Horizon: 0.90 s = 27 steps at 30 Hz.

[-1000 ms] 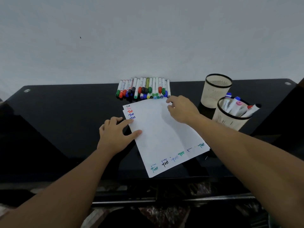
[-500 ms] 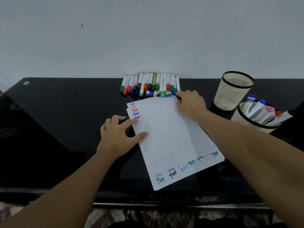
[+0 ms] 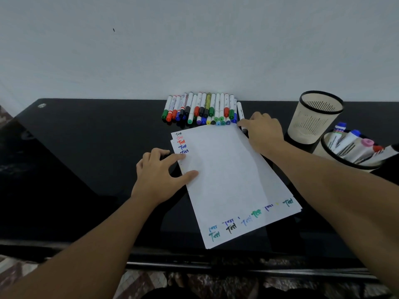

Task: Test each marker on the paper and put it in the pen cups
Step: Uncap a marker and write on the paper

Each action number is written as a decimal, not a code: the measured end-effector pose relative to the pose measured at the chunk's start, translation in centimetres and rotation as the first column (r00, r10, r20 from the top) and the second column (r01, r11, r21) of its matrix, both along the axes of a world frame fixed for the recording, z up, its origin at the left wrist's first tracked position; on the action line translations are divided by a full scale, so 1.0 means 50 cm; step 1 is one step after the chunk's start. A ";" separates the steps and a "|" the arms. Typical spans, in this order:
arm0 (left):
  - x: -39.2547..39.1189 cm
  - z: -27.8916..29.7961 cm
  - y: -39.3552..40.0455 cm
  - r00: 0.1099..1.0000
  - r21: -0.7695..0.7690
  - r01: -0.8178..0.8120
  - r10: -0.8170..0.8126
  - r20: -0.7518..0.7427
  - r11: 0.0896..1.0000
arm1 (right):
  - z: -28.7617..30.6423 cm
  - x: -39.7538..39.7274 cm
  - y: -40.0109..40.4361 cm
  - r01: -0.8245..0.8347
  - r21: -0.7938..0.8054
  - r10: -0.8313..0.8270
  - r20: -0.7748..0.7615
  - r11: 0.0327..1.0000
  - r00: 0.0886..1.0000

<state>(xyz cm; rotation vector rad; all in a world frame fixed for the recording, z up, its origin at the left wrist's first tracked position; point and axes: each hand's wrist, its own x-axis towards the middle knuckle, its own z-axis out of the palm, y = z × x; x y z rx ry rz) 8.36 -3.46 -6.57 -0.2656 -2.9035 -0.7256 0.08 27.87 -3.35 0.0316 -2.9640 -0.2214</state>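
Paper [image 3: 226, 180] is lying at an angle in the centre of the frame on the black table [image 3: 86, 147], with coloured test scribbles along its upper-left and lower edges. Left hand [image 3: 160, 178] is pressing down on the sheet's left edge, fingers spread and thumb flat on the page. Right hand [image 3: 262, 131] is curling its fingers around a white marker [image 3: 240, 112] at the right end of the marker row [image 3: 199, 108], just above the sheet. Two pen cups are standing at the right edge: an empty cup [image 3: 313, 119] behind, and a marker-filled cup [image 3: 345, 156] in front.
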 end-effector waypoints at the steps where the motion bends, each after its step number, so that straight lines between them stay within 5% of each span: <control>1: 0.000 0.001 0.000 1.000 0.002 0.000 0.000 -0.001 1.000 | 0.002 -0.001 -0.002 -0.018 0.023 0.018 -0.005 1.000 1.000; 7: -0.001 0.001 -0.002 1.000 -0.005 0.002 -0.002 0.002 1.000 | 0.004 0.003 0.004 -0.094 0.177 0.123 -0.156 0.980 0.980; 11: -0.003 0.004 0.000 1.000 -0.002 0.001 -0.001 0.005 1.000 | 0.034 0.021 -0.020 -0.290 0.030 0.283 -0.334 0.957 0.899; 19: -0.004 0.011 0.004 0.999 0.034 -0.031 0.031 -0.010 0.999 | 0.064 0.126 -0.145 -0.354 -0.369 0.403 0.063 0.859 0.913; 27: 0.005 0.007 0.004 0.988 0.111 0.028 -0.010 -0.155 0.993 | 0.044 0.144 -0.195 -0.440 -0.157 0.464 0.172 0.884 0.869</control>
